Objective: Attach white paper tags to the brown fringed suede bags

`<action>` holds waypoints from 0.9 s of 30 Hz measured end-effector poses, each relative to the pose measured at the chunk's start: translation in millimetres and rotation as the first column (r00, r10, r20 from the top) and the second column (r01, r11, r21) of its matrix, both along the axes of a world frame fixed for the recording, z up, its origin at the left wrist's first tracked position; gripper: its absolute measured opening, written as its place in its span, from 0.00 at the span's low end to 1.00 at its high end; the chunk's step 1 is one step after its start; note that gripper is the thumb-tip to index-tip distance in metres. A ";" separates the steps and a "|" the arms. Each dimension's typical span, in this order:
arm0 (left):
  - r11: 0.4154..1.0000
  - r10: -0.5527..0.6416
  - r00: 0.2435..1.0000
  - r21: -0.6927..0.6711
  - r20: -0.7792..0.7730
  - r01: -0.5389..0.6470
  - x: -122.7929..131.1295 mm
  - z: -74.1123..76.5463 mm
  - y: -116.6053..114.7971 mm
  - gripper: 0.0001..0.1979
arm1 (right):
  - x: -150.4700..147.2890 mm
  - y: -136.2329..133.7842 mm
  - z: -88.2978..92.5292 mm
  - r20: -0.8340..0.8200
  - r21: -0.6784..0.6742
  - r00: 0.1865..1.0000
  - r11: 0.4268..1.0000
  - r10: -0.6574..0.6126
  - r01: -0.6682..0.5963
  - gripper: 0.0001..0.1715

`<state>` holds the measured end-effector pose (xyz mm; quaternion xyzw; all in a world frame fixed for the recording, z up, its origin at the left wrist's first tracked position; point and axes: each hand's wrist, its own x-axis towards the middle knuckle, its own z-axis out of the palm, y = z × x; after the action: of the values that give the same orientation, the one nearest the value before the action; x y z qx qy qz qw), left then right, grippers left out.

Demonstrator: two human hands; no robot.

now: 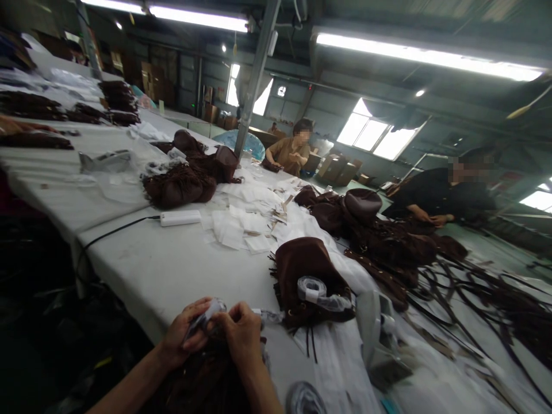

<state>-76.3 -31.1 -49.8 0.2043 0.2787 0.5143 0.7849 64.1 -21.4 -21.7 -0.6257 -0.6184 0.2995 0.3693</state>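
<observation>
My left hand (186,336) and my right hand (242,336) are together at the near edge of the long white table (172,270). Both are closed on a small clear plastic wrapper (207,317) with something grey inside; I cannot make out the contents. Dark brown fringed material (202,379) lies under my hands. Just right of them stands a brown suede bag (304,273) with a rolled plastic-wrapped strap (321,293) lying in its mouth.
A white power strip (181,218) with a black cable lies mid-table. Small white packets (241,227) are scattered beyond it. More brown bags (185,181) and straps (474,287) are piled left and right. Two other people (291,152) (440,198) work on the table's far side.
</observation>
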 end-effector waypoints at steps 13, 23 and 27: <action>1.000 -0.006 0.999 0.030 -0.038 0.007 1.8 -10.3 4.6 0.10 | 15.7 6.0 -4.0 0.682 0.331 0.712 0.798 0.166 -0.503 0.09; 0.996 -0.048 0.995 0.065 -0.088 0.054 1.9 -3.1 3.3 0.11 | 11.2 17.8 3.7 0.722 0.327 0.684 0.823 0.098 -0.463 0.12; 0.997 -0.037 0.994 0.056 -0.107 0.043 -1.9 -9.9 7.1 0.14 | 3.8 19.2 13.4 0.756 0.240 0.637 0.841 0.151 -0.484 0.13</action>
<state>-78.2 -23.9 -59.7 0.2597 0.3007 0.4948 0.7729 67.9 -2.2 -8.3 -0.4736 -0.8636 -0.0451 0.1670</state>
